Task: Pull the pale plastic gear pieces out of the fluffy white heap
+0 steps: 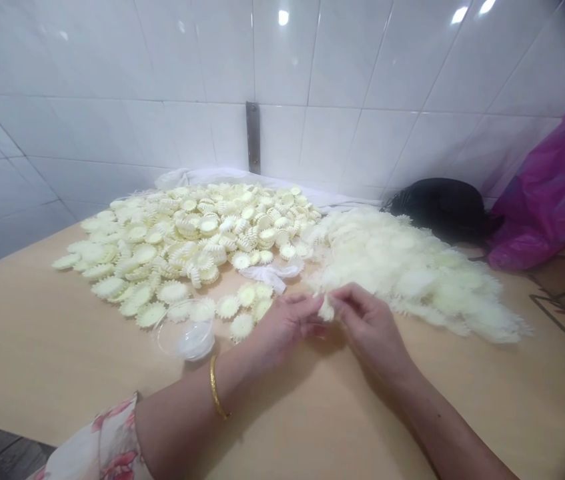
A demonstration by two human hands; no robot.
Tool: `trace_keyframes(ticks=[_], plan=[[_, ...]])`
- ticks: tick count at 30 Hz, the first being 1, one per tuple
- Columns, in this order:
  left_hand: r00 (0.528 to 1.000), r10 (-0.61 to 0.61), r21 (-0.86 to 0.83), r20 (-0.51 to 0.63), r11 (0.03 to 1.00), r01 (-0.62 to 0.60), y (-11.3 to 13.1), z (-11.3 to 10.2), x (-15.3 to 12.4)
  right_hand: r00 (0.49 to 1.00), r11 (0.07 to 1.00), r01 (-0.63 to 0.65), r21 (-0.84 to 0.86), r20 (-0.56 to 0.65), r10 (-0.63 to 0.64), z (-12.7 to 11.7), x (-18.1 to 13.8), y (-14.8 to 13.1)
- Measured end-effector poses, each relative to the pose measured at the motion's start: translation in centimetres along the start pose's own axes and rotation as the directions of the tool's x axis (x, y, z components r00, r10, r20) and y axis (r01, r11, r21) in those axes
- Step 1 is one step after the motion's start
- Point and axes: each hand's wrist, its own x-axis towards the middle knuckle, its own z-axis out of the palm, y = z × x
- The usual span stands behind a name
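My left hand (287,327) and my right hand (369,327) meet above the wooden tabletop (62,347), their fingertips pinching a small cream scalloped piece (327,309) between them. Most of that piece is hidden by my fingers. Just left of my left hand lie loose cream ribbed discs (241,327), spreading back into a large heap of them (187,233). A fluffy pale pile of frilled pieces (407,273) rises just beyond my right hand. A clear plastic bowl (185,330) with something white inside stands left of my left wrist, which wears a gold bangle (215,387).
A white strip of cloth (267,272) lies between the heap and my hands. White tiles (282,67) form the wall behind, with a metal bracket (253,137). A black object (437,207) and a magenta plastic bag (547,193) sit at the back right.
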Motion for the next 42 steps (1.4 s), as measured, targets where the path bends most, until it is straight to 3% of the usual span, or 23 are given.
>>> trace_keyframes(ticks=[4,9,15,21,25,32,42], plan=[[1.0,-0.008,0.003,-0.016,1.0,0.009,-0.04,-0.04,0.12,0.999,0.999,-0.039,-0.029,-0.008,0.039,0.1,0.03,0.32],[1.0,0.019,0.019,0.001,1.0,-0.019,0.2,0.06,0.05,1.0,0.999,0.016,-0.046,0.019,-0.015,0.14,0.0,0.43],[1.0,-0.023,0.021,-0.008,1.0,0.023,0.07,0.23,-0.21,0.995,0.965,0.103,-0.243,0.017,-0.101,0.44,-0.35,-0.07],[1.0,-0.003,0.025,-0.009,1.0,0.003,-0.01,-0.06,0.08,0.998,0.998,-0.056,0.043,-0.001,0.056,0.34,0.05,0.52],[1.0,-0.021,0.061,-0.005,0.998,0.021,0.06,-0.12,0.04,0.997,0.989,-0.077,0.123,-0.02,0.08,0.28,0.23,0.73],[0.999,0.002,0.093,-0.036,0.996,0.001,0.02,0.13,-0.01,0.972,0.912,-0.225,0.343,0.022,0.232,0.28,0.12,0.64],[0.999,-0.013,0.086,-0.048,0.996,0.017,-0.01,0.47,-0.13,0.963,0.9,-0.266,0.345,0.047,0.266,0.34,0.18,0.5]])
